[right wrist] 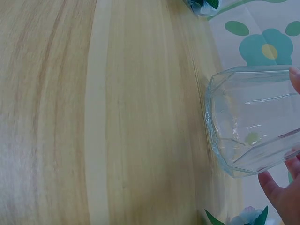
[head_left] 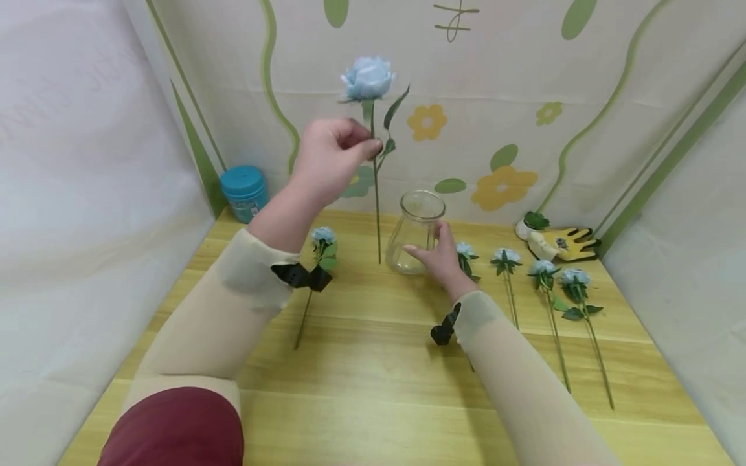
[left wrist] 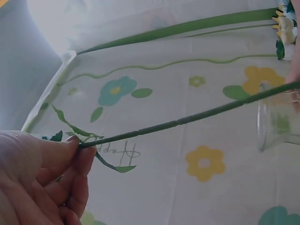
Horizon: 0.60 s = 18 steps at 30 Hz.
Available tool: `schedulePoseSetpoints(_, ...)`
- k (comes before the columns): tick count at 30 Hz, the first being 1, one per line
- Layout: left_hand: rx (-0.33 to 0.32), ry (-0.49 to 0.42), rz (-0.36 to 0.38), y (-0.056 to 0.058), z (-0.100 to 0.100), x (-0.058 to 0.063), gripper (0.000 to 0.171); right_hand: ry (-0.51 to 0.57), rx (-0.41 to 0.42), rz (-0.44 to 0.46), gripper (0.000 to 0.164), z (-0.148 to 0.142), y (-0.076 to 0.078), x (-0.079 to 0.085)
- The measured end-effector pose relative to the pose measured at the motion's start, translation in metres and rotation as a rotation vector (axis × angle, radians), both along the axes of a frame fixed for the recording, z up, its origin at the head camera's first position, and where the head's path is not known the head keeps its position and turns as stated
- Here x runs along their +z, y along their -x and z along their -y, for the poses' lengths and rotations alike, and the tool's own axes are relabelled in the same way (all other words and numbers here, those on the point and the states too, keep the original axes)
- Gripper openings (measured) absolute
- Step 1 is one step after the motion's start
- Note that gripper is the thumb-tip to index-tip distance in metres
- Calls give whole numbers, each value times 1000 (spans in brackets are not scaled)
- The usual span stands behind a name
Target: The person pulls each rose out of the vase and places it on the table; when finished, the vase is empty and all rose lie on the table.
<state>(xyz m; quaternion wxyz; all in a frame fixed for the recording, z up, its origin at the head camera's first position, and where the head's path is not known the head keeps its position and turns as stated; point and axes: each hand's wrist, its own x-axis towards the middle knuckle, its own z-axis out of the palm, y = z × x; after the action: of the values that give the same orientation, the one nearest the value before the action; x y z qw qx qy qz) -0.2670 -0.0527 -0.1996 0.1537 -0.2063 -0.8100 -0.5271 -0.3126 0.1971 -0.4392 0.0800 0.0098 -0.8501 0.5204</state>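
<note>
My left hand [head_left: 329, 158] pinches the stem of a pale blue artificial flower [head_left: 368, 79] between thumb and fingers, just below the bloom. The flower hangs upright, its bare stem end beside and left of the glass vase [head_left: 401, 249]. In the left wrist view the green stem [left wrist: 178, 123] runs from the fingertips toward the vase mouth. My right hand [head_left: 444, 260] grips the clear vase from the right, thumb in front and fingers round the far side. The right wrist view shows the faceted vase base [right wrist: 225, 122]; no flower stands inside.
On the wooden table [head_left: 361, 388], one blue flower [head_left: 323, 236] lies at left and several more, like this one [head_left: 576, 278], at right. A blue-lidded tub [head_left: 241, 188] stands back left. Back right are a yellow glove [head_left: 574, 246] and a small potted plant [head_left: 535, 221]. A printed curtain hangs behind.
</note>
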Motion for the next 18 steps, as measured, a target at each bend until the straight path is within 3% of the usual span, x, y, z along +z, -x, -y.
schedulePoseSetpoints(6, -41, 78, 185, 0, 22, -46, 14, -7, 4, 13, 92, 2, 0, 3)
schedulePoseSetpoints(10, -104, 216, 323, 8, 30, -82, 15, -19, -2, 12, 94, 1, 1, 3)
schedulePoseSetpoints(14, -128, 355, 403, 19, 30, -119, 16, -11, -1, 3, 91, 0, 1, 3)
schedulePoseSetpoints(18, -109, 430, 450, 32, 24, -157, 14, -3, -12, 11, 89, -1, -1, 4)
